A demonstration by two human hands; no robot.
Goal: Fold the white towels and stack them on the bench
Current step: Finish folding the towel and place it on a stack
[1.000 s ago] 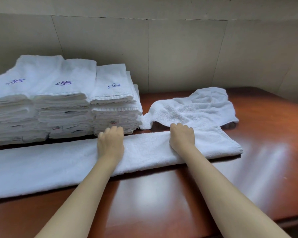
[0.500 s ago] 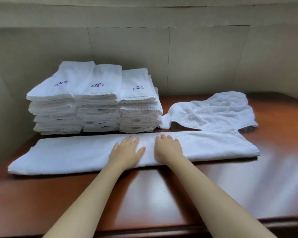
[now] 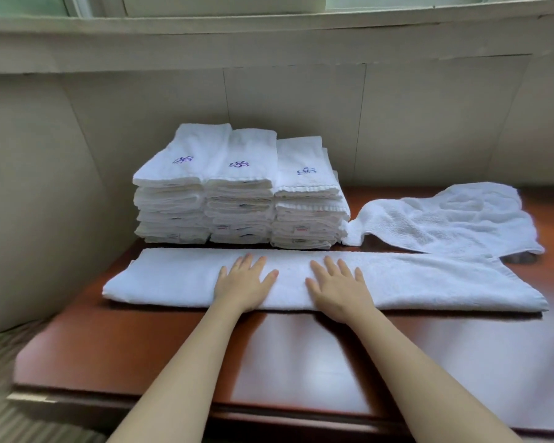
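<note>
There is no real grip at this moment: the left hand (image 3: 244,284) and the right hand (image 3: 339,287) both lie flat, fingers straight and spread, palms down on the towel (image 3: 429,279), holding nothing. They sit near each other just below the middle of the frame, close to the towel's midpoint, with a bare stretch of cloth between them.

The towel is a long band folded lengthwise, lying across the table (image 3: 301,356) from left of centre to the right side of the frame, its near edge parallel to the table's front. Its surface looks smooth, with no obvious ridges.

Just behind it, toward the upper left of centre, stand the stacks (image 3: 237,199) of folded towels: three piles side by side, the top ones marked with a small purple emblem. To the right of the stacks, in the right middle of the frame, lies a loose towel (image 3: 454,219), rumpled and not yet folded, one corner touching the right pile and its near edge meeting the far edge of the band.

The step in hand appears to be flattening the lengthwise fold. The next move probably calls for taking one end of the band and bringing it over to the other, edges matched, then folding again down to the size of the stacked ones before it goes on a pile. The loose towel remains to be done, so the task is well along but not finished.
</note>
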